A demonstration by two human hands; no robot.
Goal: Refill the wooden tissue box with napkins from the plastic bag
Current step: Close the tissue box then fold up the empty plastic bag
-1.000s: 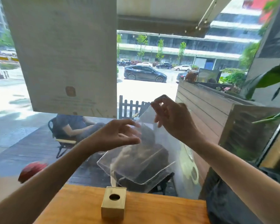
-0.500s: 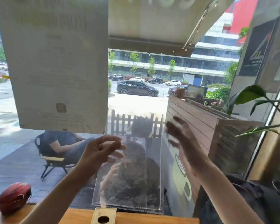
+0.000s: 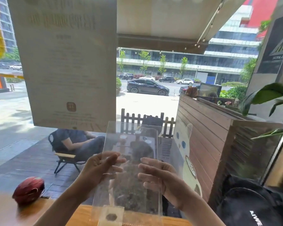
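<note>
I hold a clear plastic bag (image 3: pixel 132 144) upright in front of the window; it looks flat and see-through, and I see no napkins in it. My left hand (image 3: pixel 100 168) pinches the bag's left edge about halfway up. Spread fingers of my right hand (image 3: pixel 158 175) lie against the bag's right side, partly blurred behind the plastic. The small wooden tissue box (image 3: pixel 111 216), with a round hole in its top, stands on the table below the bag and shows through the plastic at the bottom edge of the view.
The wooden table (image 3: pixel 15 214) runs along a window. A red helmet (image 3: pixel 29 190) lies at its left. A black backpack (image 3: pixel 252 209) sits at the right, under plant leaves (image 3: pixel 266 95). A paper poster (image 3: pixel 69 62) hangs on the glass. Outside, a person sits on a chair.
The bag went from tilted and bunched to hanging upright and flat. My right hand let go, then came down to the bag's right side. My view tilted upward.
</note>
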